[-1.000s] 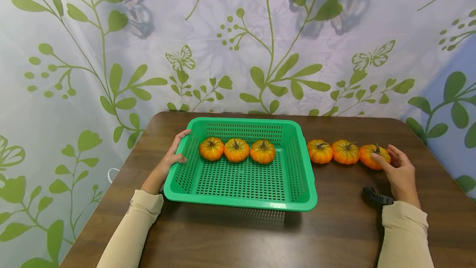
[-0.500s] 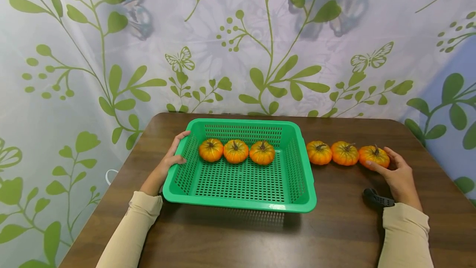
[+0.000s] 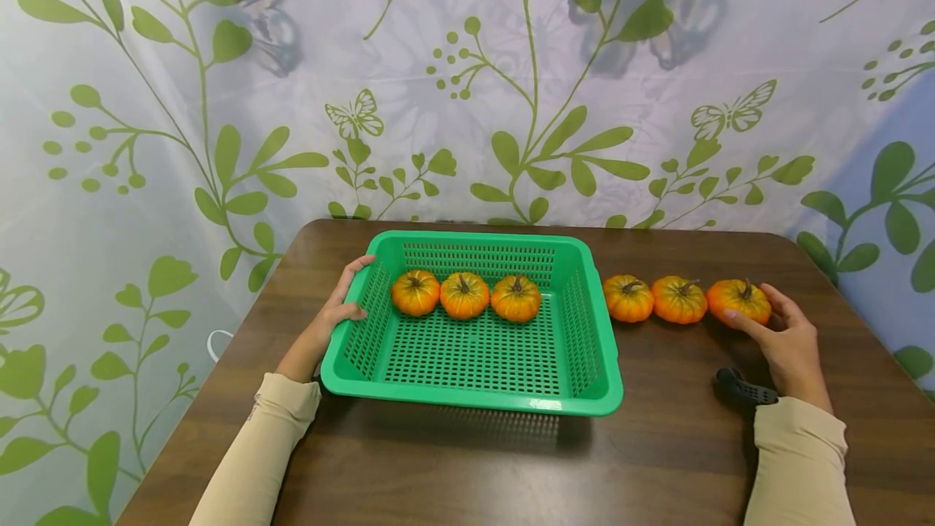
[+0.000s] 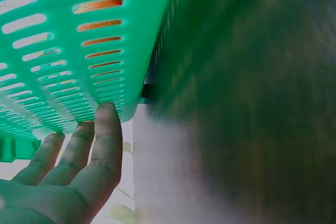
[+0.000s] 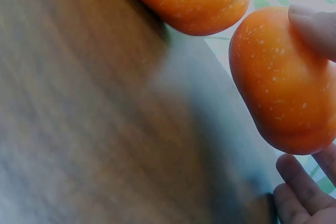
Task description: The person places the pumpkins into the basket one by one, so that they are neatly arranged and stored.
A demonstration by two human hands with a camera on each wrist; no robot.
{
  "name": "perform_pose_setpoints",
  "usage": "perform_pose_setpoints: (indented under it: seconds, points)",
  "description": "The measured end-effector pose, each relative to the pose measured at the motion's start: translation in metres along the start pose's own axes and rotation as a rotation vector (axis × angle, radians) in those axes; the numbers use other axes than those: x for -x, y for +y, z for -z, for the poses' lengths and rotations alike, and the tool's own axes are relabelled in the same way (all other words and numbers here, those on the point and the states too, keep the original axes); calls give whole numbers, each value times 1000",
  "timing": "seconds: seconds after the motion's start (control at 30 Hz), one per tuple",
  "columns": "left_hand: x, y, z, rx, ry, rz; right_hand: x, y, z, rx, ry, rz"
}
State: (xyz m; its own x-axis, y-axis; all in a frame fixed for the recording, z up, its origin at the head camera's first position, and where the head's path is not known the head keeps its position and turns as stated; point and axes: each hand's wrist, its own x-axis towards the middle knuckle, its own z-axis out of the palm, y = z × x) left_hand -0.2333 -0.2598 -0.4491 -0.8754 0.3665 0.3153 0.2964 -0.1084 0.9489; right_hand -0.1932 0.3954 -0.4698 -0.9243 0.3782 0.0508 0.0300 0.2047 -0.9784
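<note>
A green perforated plastic basket (image 3: 467, 399) stands on the table with its left rim held by my left hand (image 3: 326, 323). In the left wrist view, the fingers (image 4: 105, 150) of that hand reach up against the slotted outer wall (image 4: 144, 9). Three small orange pumpkins (image 3: 464, 299) sit in a row along the basket's back half. Right of the basket, two more pumpkins (image 3: 679, 303) lie side by side. At the end of that row my right hand (image 3: 794, 347) grips a third pumpkin (image 3: 730, 299), thumb (image 5: 315, 32) on its near side. The right wrist view shows this pumpkin (image 5: 278, 82) tilted.
The brown wooden table (image 3: 679, 445) runs back to a leaf-patterned curtain (image 3: 409, 63). A black strap piece (image 3: 741, 388) juts out beside my right wrist. A thin white loop (image 3: 217, 343) shows past the table's left edge.
My right hand has closed around the end pumpkin, which has shifted slightly right and tipped so more of its orange side shows. My left hand and the basket stay put.
</note>
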Motion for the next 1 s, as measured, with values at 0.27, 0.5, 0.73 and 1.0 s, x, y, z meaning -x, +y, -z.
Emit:
perform_pose_setpoints:
  seconds: [0.27, 0.5, 0.73, 1.0]
  points:
    - [-1, 1, -2, 6, 2, -4, 2, -10, -2, -148, -23, -29]
    - [0, 2, -2, 3, 12, 9, 2, -21, -1, -108, -66, 10]
    - [0, 4, -3, -5, 20, 21, 2, -34, 0, -86, -128, 63]
    - [-1, 5, -3, 7, 22, -3, 5, -51, 0, 123, -189, 125]
